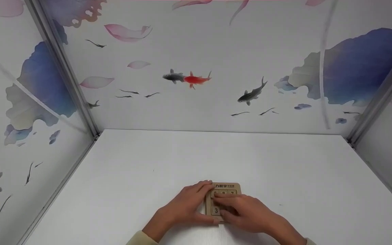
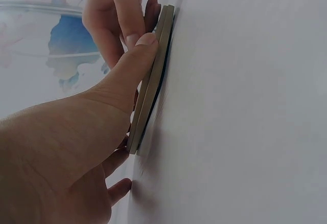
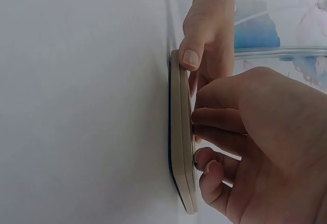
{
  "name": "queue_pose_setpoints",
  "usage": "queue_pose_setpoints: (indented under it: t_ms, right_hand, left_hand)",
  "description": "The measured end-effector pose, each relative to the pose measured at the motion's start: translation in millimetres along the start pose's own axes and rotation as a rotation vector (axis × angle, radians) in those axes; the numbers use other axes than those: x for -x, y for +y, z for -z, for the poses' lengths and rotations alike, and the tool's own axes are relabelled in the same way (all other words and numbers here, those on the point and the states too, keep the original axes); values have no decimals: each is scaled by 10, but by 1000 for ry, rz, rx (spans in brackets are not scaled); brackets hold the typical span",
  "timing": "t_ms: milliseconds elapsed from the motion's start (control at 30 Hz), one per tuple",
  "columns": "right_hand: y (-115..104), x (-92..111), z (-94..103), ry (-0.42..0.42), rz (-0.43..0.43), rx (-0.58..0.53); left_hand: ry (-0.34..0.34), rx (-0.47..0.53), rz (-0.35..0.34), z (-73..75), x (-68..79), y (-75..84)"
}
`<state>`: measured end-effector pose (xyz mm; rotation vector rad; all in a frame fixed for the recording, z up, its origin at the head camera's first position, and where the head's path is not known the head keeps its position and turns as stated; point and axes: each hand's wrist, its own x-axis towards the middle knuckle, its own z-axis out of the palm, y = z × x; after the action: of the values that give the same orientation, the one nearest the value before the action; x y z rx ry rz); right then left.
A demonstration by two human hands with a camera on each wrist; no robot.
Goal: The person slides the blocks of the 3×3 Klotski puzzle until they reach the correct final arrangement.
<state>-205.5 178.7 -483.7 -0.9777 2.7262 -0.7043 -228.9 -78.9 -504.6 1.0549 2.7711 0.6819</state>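
A wooden number slide puzzle (image 1: 234, 186) lies flat on the white table, with printed characters along its far border. My left hand (image 1: 190, 205) holds it by the left side, fingers at the far left corner and thumb along the near edge. From the right, my right hand (image 1: 250, 212) reaches over the puzzle, its fingertips touching the number tiles. A tile with a 3 (image 1: 216, 210) shows between the hands; several others are hidden under the right fingers. Both wrist views show the puzzle's thin side edge (image 3: 177, 127) and its dark underside against the table.
The white table (image 1: 131, 163) stretches around the puzzle. Behind it stands a white wall panel (image 1: 182, 112) printed with fish, petals and blue leaves. Side panels meet it at metal corner posts (image 1: 63, 64) on the left and right.
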Motion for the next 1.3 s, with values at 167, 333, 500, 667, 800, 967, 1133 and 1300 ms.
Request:
queue_pose_setpoints:
  t_ms: [167,333,500,667,800,967,1133,1300]
  right_hand:
    - [-22,17,7,1,30,10]
    - [-49,38,5,3,57,21]
    - [-59,59,-5,-10,44,24]
    - [-84,87,-14,-10,50,35]
    - [-108,115,-24,-10,48,56]
    - [-130,136,-28,-17,44,56]
    - [-160,161,-25,-9,68,61]
    - [-188,187,-25,-13,76,67]
  left_hand:
    - [0,-8,2,3,1,4]
    - [0,-1,3,4,0,5]
    - [-4,-2,0,0,-4,2]
    - [1,3,10,0,2,3]
    - [8,0,11,0,1,3]
    - [16,-11,-2,0,-2,1]
    - [21,-21,-14,-3,-4,4]
    - [34,-40,-38,-11,-11,-7]
